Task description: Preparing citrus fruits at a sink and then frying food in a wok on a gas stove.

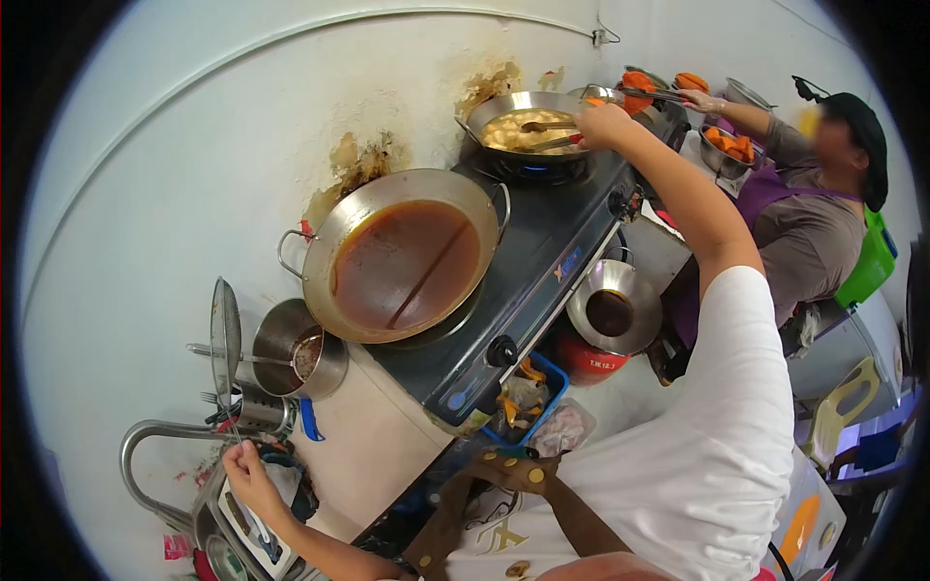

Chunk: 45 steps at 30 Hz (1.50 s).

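Over the far wok (523,99), my right hand (607,125) grips metal tongs (548,143) with red on the handles. The tong tips reach among pale pieces frying in bubbling oil (508,129). Lower left, my left hand (248,472) is closed around the thin handle of a round wire-mesh strainer (227,334), which stands up nearly on edge above the counter. Between my hands, a large two-handled wok (407,261) holds brown oil on the near side of the gas stove (501,290). A blue flame (536,172) burns beneath the far wok.
A steel pot (269,341) with a ladle stands beside the strainer, near a sink faucet (138,436). Below the stove are a smaller pan of dark liquid (614,298) and a blue bin (556,378). At right, another person (806,218) holds tongs near bowls of orange pieces (730,145).
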Available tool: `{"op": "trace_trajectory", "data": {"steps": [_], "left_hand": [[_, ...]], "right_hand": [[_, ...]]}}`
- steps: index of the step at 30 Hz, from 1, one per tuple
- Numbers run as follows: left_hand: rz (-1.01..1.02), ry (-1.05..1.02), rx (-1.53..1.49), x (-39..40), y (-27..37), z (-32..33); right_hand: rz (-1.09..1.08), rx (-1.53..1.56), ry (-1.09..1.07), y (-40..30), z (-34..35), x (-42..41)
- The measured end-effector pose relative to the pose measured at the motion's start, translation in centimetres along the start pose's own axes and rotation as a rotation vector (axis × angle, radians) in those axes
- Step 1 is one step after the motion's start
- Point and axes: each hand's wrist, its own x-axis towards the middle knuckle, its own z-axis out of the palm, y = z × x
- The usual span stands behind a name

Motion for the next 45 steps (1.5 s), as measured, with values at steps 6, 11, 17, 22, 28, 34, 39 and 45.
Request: {"op": "trace_trajectory", "data": {"steps": [6,11,17,22,28,34,39,45], "left_hand": [[0.015,0.013,0.033,-0.6,0.6,0.4],[0.022,0.006,0.051,-0.8,0.7,0.8],[0.014,0.019,0.088,-1.1,0.9,1.3],[0.003,0.019,0.104,-1.6,1.6,1.7],[-0.034,0.011,0.127,-2.2,2.3,1.7],[-0.021,0.002,0.132,-2.4,2.2,1.7],[-0.021,-0.011,0.131,-2.7,2.5,1.7],[-0.036,-0.022,0.13,-2.9,2.6,1.7]], "right_hand": [[0.074,0.016,0.053,2.4,1.5,1.7],[0.099,0.048,0.104,5.5,1.1,2.2],[0.24,0.309,-0.166,8.0,0.6,3.2],[0.283,0.684,-0.312,9.2,3.1,4.6],[0.394,0.955,-0.485,5.6,2.5,5.6],[0.306,0.984,-0.553,5.0,1.1,5.8],[0.215,0.863,-0.335,3.8,-2.0,5.0],[-0.073,0.335,-0.065,2.3,-4.7,3.4]]}}
